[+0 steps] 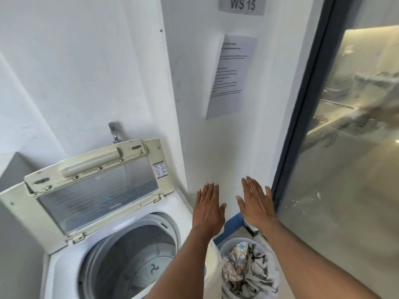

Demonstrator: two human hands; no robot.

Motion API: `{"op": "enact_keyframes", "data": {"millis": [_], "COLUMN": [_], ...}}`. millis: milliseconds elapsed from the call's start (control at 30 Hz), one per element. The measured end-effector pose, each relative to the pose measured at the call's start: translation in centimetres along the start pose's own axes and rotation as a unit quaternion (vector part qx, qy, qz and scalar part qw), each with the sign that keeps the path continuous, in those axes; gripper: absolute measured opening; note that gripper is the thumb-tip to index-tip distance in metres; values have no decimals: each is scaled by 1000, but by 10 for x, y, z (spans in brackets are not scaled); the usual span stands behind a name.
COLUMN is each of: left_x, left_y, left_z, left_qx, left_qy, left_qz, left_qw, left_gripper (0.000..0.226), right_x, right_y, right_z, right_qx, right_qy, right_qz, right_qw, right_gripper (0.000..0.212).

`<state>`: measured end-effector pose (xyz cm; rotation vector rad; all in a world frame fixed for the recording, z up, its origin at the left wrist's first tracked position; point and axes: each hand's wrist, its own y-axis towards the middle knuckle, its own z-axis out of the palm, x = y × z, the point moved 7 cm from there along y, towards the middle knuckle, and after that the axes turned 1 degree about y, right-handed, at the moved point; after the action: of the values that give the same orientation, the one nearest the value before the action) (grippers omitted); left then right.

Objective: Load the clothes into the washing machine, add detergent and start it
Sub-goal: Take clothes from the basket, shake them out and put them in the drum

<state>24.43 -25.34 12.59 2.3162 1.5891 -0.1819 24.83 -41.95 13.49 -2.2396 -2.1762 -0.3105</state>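
1. Your left hand (208, 209) and right hand (255, 205) hover flat, each grip spread and holding nothing.
2. The washing machine (121, 251) stands lid (92, 188) up, drum open.
3. The clothes (246, 270) fill the bucket (228, 247) just beside its right edge, near the glass door (336, 169).

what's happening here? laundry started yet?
Not yet. The washing machine has its lid propped open and the drum looks empty. The clothes sit crumpled in a bucket on the floor to its right. The person's left hand and right hand are held out flat, fingers straight, holding nothing. No detergent is in view.
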Motion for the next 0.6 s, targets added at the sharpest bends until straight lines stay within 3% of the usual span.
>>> {"op": "enact_keyframes", "data": {"millis": [200,467,600], "left_x": [-43,-94,-110], "left_y": [14,31,34], "left_z": [53,129,157], "left_qx": [-2,6,20], "left_qy": [0,-9,-17], "left_qz": [-25,-143,-209], "left_qw": [1000,990,978], "left_gripper": [82,85,68], "right_x": [-64,-137,-164], "right_y": [2,26,36], "right_z": [22,64,89], "right_qx": [21,82,111], "right_qy": [18,30,40], "right_qz": [13,-60,-84], "right_qw": [1000,994,989], "right_gripper": [67,64,63]}}
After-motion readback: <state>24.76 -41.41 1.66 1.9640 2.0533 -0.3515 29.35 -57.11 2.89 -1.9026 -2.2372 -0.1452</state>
